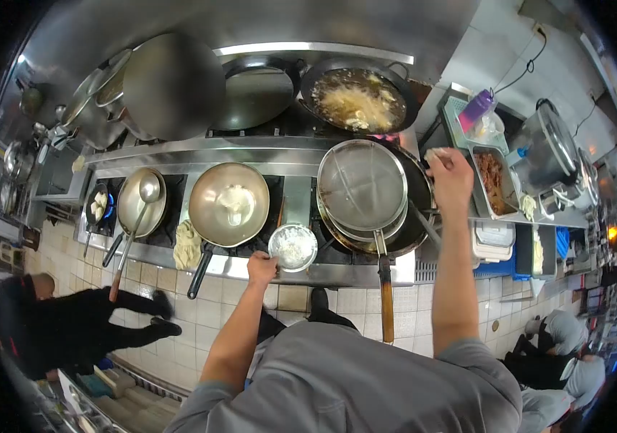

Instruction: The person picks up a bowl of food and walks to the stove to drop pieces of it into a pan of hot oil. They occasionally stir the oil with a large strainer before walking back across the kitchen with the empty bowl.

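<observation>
My left hand grips the rim of a small metal bowl with white powder in it, over the stove's front edge. My right hand is raised at the right, its fingers pinched together; something small and pale may be between them, but I cannot make it out. Left of that hand, a round mesh strainer with a wooden handle rests over a pan. Behind it, pale food bubbles in oil in a black wok. A steel frying pan stands left of the bowl.
A ladle lies across another pan, beside a small pan over a blue flame. A crumpled cloth sits by the stove edge. At right is a tray of brown food. A person in black is at left; others are lower right.
</observation>
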A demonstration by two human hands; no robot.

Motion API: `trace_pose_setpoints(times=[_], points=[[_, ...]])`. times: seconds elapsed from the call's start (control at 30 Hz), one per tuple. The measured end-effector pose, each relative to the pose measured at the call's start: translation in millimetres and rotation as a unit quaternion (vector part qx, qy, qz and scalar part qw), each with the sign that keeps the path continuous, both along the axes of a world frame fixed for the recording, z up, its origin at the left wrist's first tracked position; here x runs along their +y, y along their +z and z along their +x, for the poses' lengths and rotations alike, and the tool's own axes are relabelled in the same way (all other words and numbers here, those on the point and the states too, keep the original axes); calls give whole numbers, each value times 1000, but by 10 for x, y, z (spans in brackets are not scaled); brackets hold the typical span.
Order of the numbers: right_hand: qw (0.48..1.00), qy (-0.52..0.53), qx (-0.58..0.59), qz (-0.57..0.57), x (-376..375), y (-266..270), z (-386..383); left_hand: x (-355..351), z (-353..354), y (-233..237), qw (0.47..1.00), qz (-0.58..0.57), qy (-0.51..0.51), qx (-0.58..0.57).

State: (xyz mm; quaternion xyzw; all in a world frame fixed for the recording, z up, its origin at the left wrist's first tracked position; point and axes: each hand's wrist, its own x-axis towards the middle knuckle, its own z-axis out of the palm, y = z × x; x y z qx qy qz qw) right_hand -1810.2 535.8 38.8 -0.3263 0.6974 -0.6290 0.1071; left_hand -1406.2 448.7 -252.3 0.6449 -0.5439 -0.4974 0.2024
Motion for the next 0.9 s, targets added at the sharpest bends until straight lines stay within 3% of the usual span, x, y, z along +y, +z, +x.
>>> trace_pose_setpoints(times=[0.03, 0.1, 0.17, 0.2, 0.27, 0.3, 0.37, 0.43, 0.47, 0.53, 0.57, 0.6, 0.67, 0.9], points=[[999, -30, -1, -19, -184, -61, -71, -14, -4, -86, 997, 51, 12, 62], [999, 21, 26, 6, -654, -270, -248, -31, 32, -123, 987, 94, 28, 124], [930, -45, 353, 90, -1145, -538, -405, 12, 64, -87, 976, 106, 37, 184], [931, -42, 353, 83, -1353, -604, -430, 44, 95, -21, 977, 93, 32, 188], [946, 28, 277, 163, -1728, -695, -389, 141, 224, 166, 975, 92, 40, 199], [946, 36, 279, 159, -1889, -718, -368, 190, 319, 275, 972, 97, 44, 210], [982, 67, 126, 120, -2100, -799, -390, 333, 581, 613, 972, 106, 33, 206], [990, 52, 126, 43, -2184, -801, -368, 500, 904, 849, 943, 136, 56, 300], [994, 100, -14, -48, -2083, -588, -166, 579, 1079, 1006, 938, 145, 66, 309], [981, 100, -108, -124, -1873, -352, 206, 744, 1478, 1362, 921, 136, 96, 351], [980, 104, -41, -163, -1713, -287, 539, 793, 1758, 1456, 907, 129, 109, 386], [980, 88, -94, -150, -1542, -65, 999, 838, 2074, 1468, 896, 120, 112, 414], [977, 89, -84, -174, -1296, -34, 1699, 909, 2738, 1587, 887, 82, 160, 425], [973, 162, -97, -135, -956, -403, 3818, 1358, 5294, 1433, 876, -49, 305, 370]])
